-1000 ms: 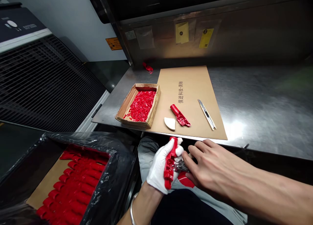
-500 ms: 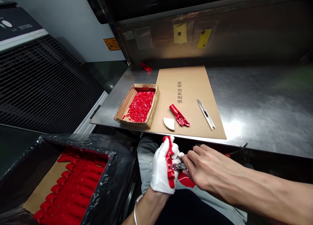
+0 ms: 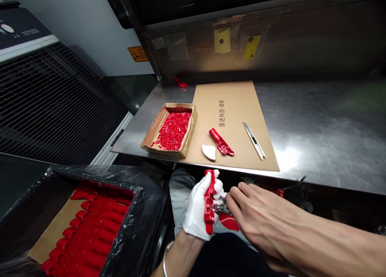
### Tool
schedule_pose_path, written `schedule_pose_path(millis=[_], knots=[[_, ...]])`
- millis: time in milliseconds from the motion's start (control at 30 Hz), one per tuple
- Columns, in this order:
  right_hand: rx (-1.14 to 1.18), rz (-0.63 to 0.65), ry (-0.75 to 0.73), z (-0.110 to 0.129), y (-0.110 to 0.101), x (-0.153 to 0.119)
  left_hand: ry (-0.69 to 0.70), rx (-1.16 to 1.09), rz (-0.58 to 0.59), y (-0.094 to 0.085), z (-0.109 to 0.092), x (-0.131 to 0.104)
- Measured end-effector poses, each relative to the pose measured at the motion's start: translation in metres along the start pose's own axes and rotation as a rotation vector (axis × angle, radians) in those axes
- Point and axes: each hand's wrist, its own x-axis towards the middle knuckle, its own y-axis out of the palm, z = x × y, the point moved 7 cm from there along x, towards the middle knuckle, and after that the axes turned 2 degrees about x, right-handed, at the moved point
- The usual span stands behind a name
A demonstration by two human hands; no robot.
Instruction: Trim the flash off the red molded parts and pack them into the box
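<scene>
Below the metal surface (image 3: 316,120), lower centre, our gloved left hand (image 3: 196,212) wraps a red part (image 3: 209,204); our right hand (image 3: 253,208) grips pliers (image 3: 223,209) at its side. We judge the part light, stiff, slick, best held round its body. Beyond, left of centre, sits a cardboard box (image 3: 189,137).

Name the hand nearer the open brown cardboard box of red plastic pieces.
Left. The white-gloved left hand is below and right of the box in view; the bare right hand is farther right.
</scene>
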Motion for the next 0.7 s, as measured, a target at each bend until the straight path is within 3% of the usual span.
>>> schedule_pose_path(millis=[167,333,500,700], knots=[[0.063,-0.144,0.116,-0.014,-0.014,-0.014,-0.006,-0.026,-0.006,0.002,-0.003,-0.003],[0.101,-0.125,0.135,-0.018,-0.026,-0.016,-0.007,-0.037,0.008,0.005,-0.005,-0.007],[0.138,-0.058,0.171,-0.015,-0.024,-0.009,0.045,0.014,0.012,0.005,-0.008,-0.009],[0.098,-0.141,0.174,-0.015,-0.03,-0.009,0.012,0.055,-0.008,0.003,-0.006,-0.007]])
